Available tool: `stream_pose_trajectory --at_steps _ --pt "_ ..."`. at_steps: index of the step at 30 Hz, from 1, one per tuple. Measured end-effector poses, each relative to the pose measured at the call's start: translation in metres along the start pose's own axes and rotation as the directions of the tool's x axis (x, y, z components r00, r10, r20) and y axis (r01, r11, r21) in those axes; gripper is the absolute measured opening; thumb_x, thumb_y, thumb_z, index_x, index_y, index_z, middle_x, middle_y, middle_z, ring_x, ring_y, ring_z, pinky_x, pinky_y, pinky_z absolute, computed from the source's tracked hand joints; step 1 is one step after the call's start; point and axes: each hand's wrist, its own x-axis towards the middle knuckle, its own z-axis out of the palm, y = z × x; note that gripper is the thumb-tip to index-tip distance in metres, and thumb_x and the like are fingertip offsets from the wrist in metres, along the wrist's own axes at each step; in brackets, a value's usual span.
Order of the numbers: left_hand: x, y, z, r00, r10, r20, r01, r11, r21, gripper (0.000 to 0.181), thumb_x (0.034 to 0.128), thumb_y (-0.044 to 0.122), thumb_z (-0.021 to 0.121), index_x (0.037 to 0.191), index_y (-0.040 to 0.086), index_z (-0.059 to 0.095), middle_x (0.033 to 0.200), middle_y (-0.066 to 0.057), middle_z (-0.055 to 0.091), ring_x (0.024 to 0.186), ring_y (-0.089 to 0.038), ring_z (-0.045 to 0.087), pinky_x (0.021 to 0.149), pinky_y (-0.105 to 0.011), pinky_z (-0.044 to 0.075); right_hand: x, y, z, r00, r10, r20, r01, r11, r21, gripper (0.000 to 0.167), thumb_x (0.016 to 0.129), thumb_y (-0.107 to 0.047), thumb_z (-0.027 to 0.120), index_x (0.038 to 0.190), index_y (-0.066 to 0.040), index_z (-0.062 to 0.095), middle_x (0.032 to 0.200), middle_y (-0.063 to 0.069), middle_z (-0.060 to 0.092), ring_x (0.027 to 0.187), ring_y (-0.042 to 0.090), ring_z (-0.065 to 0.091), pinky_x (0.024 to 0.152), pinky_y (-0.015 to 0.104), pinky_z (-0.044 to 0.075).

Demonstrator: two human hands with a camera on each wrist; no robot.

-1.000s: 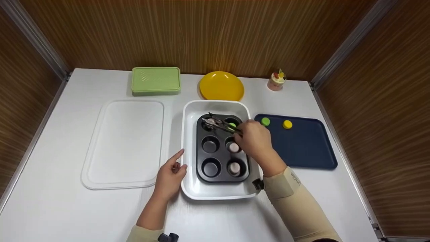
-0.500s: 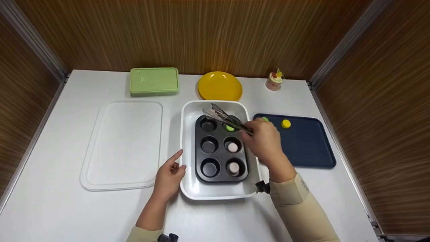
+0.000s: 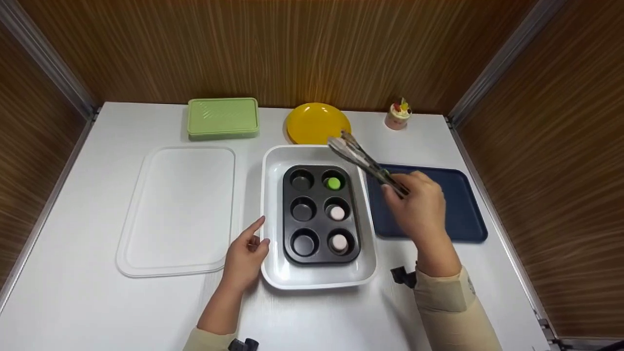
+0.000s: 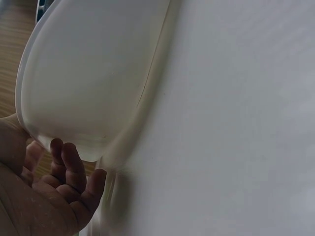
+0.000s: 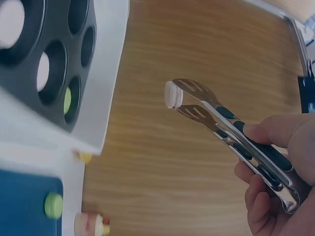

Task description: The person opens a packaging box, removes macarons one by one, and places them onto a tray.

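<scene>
My right hand [image 3: 418, 207] grips metal tongs [image 3: 370, 168] above the white tub's right rim. In the right wrist view the tongs [image 5: 231, 120] pinch a pale pink round piece [image 5: 173, 95], clear of any surface. The dark six-cup tin [image 3: 321, 253] stands inside the white tub [image 3: 317, 281]. Its right column holds a green piece [image 3: 333, 183] at the back and pink pieces [image 3: 337, 213] in the middle and front cups; the left column is empty. My left hand [image 3: 243, 258] touches the tub's left rim, index finger extended.
A blue tray [image 3: 458, 209] lies right of the tub, with a green piece [image 5: 53, 205] on it. Left lies a white lid-like panel [image 3: 183, 209]. Along the back stand a green box [image 3: 223, 117], yellow plate [image 3: 314, 122] and dessert cup [image 3: 397, 117].
The tongs have risen out of the back-left cup with the pink piece and moved right. My right hand now covers the yellow piece's spot on the blue tray. My left hand has stayed put.
</scene>
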Motion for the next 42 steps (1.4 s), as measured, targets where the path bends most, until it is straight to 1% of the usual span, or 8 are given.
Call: stream_pose_trajectory --at_steps 7,12,18,22,27,33,37,42 --pt "0.0 0.002 0.001 1.0 -0.021 -0.004 0.021 1.0 0.01 0.052 0.0977 0.001 0.067 0.148 0.008 0.063 0.086 -0.004 0.054 0.077 -0.017 0.055 0.073 -0.027 0.049 0.0 0.038 -0.026 0.985 0.073 -0.157 -0.088 0.993 -0.085 0.016 0.086 -0.008 0.08 0.097 0.003 0.081 0.08 0.021 0.066 0.067 0.042 0.06 0.062 0.057 0.045" --pt "-0.001 0.002 0.001 1.0 -0.018 -0.009 0.018 1.0 0.024 0.052 0.0972 0.0 0.068 0.148 0.008 0.063 0.085 -0.004 0.054 0.077 -0.017 0.054 0.073 -0.027 0.049 0.0 0.061 -0.047 0.97 0.155 -0.189 -0.179 0.977 -0.118 0.019 0.087 -0.009 0.08 0.099 0.006 0.079 0.085 0.026 0.068 0.077 0.048 0.063 0.071 0.059 0.046" --pt "-0.001 0.004 0.001 1.0 -0.021 -0.018 0.022 0.999 0.049 0.052 0.0977 0.002 0.068 0.149 0.009 0.062 0.088 -0.005 0.056 0.079 -0.017 0.055 0.075 -0.029 0.05 -0.004 0.085 -0.06 0.945 0.242 -0.22 -0.274 0.953 -0.131 0.024 0.088 -0.011 0.079 0.103 0.007 0.079 0.093 0.029 0.07 0.088 0.052 0.064 0.081 0.062 0.047" --pt "-0.001 0.004 0.001 0.999 -0.029 -0.018 0.03 0.998 0.051 0.052 0.098 0.003 0.068 0.149 0.01 0.062 0.088 -0.005 0.055 0.079 -0.017 0.055 0.073 -0.029 0.049 -0.01 0.107 -0.065 0.918 0.349 -0.188 -0.38 0.91 -0.163 0.028 0.092 -0.016 0.075 0.107 0.007 0.079 0.101 0.031 0.07 0.097 0.053 0.063 0.088 0.064 0.046" --pt "-0.002 0.004 0.001 1.0 -0.021 -0.012 0.022 0.999 0.047 0.052 0.0982 0.003 0.068 0.149 0.01 0.062 0.087 -0.004 0.055 0.078 -0.016 0.055 0.072 -0.029 0.049 -0.017 0.137 -0.074 0.862 0.49 -0.131 -0.507 0.833 -0.224 0.034 0.097 -0.021 0.069 0.114 0.008 0.077 0.111 0.033 0.069 0.108 0.054 0.061 0.097 0.064 0.043" --pt "-0.002 0.003 0.001 1.0 -0.022 -0.018 0.023 0.998 0.051 0.052 0.098 0.003 0.069 0.149 0.01 0.062 0.088 -0.004 0.055 0.079 -0.016 0.055 0.073 -0.029 0.05 -0.022 0.162 -0.078 0.821 0.568 -0.065 -0.562 0.782 -0.269 0.039 0.098 -0.024 0.066 0.12 0.007 0.075 0.118 0.034 0.068 0.115 0.056 0.059 0.098 0.066 0.043" --pt "-0.002 0.003 0.001 1.0 -0.023 -0.019 0.024 0.998 0.052 0.052 0.0983 0.003 0.068 0.15 0.01 0.062 0.088 -0.005 0.055 0.079 -0.016 0.055 0.072 -0.028 0.049 -0.026 0.171 -0.073 0.771 0.637 0.008 -0.606 0.737 -0.298 0.043 0.101 -0.029 0.063 0.127 0.005 0.073 0.125 0.033 0.067 0.12 0.057 0.057 0.1 0.068 0.043" --pt "-0.003 0.003 0.002 1.0 -0.023 -0.017 0.023 0.998 0.052 0.052 0.0983 0.003 0.068 0.15 0.011 0.062 0.088 -0.004 0.056 0.079 -0.016 0.056 0.073 -0.028 0.049 -0.031 0.181 -0.067 0.724 0.685 0.074 -0.634 0.705 -0.317 0.046 0.102 -0.031 0.062 0.131 0.003 0.071 0.129 0.032 0.066 0.121 0.056 0.058 0.097 0.068 0.045"
